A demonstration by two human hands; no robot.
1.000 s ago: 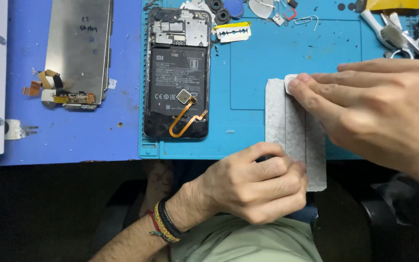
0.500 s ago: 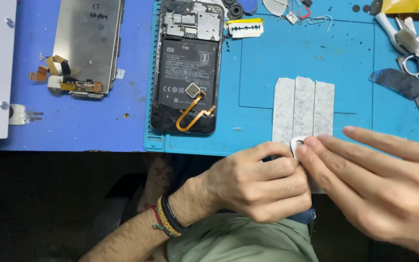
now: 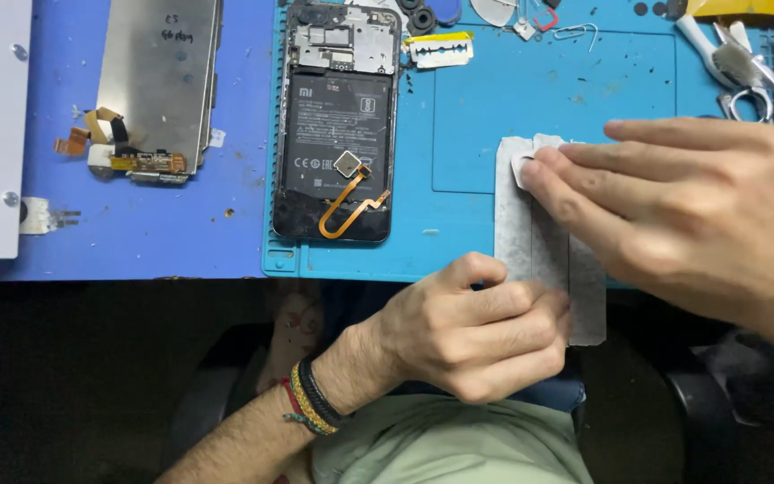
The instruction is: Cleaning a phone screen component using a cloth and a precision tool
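We have the white adhesive strip sheet (image 3: 539, 242) at the lower right of the blue mat (image 3: 494, 116), its lower end hanging over the table edge. Our left hand (image 3: 477, 336) is clenched on that lower end, pinching it, and our right hand (image 3: 692, 215) grasps a small peeled tab at the upper corner of the sheet with its fingertips (image 3: 535, 179). We judge that a hasty pull could tear the thin strip or make it stick to itself. The sheet could also slide toward the opened phone (image 3: 338, 121) at the upper middle, where its orange flex cable (image 3: 351, 211) lies exposed.
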